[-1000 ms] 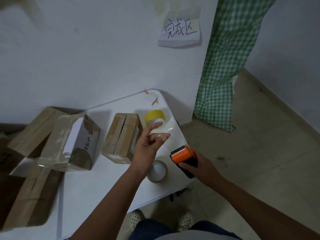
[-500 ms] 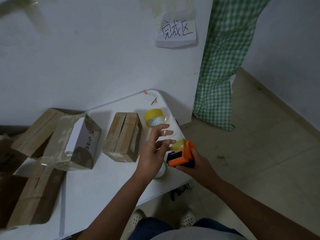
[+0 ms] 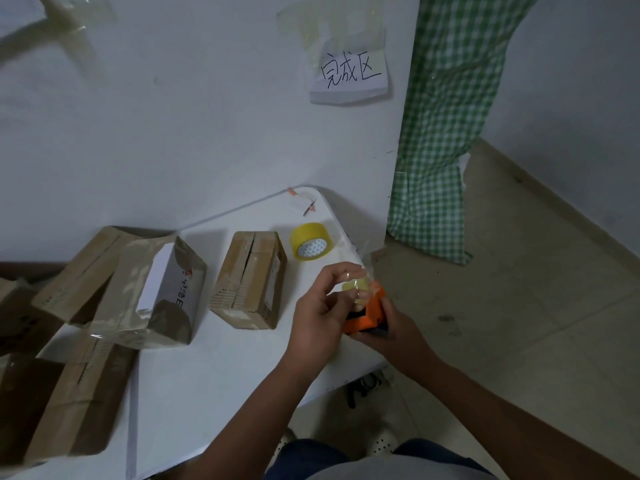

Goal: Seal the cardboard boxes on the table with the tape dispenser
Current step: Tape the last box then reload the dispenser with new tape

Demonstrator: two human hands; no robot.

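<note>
While the right hand [image 3: 391,327] clasped the orange dispenser [image 3: 367,315] from below and held it over the near right edge of the desk [image 3: 214,386], the left hand [image 3: 322,306] reached across to its top, fingertips [image 3: 360,293] pinching at the clear tape [image 3: 356,284] there, apparently to draw out a free end before any sealing could begin. Each grip was thus occupied, the right clenched round the tool and the left nipping the film; a shiny strip rose from the dispenser toward the desk's corner. The nearest box [image 3: 251,278] lay just left of the hands, its centre seam looking split and untaped, which likely made it the next one for sealing. Beside it, toward the wall, a yellow roll [image 3: 311,245] rested on its side, spare and untouched. Farther left a heap of boxes [image 3: 114,289] sat jumbled, one [image 3: 156,296] glossy with wrapped tape and showing a white face with printing, so some of the work seemed done already. The desk was white, its far right corner marked with scraps of orange tape, and pushed against a white wall carrying a taped handwritten paper sign [image 3: 349,72]. A green checked curtain [image 3: 446,126] hung to the right over a dull, scuffed floor [image 3: 519,306], and the person's pale shoes [image 3: 381,441] showed below the desk edge.
</note>
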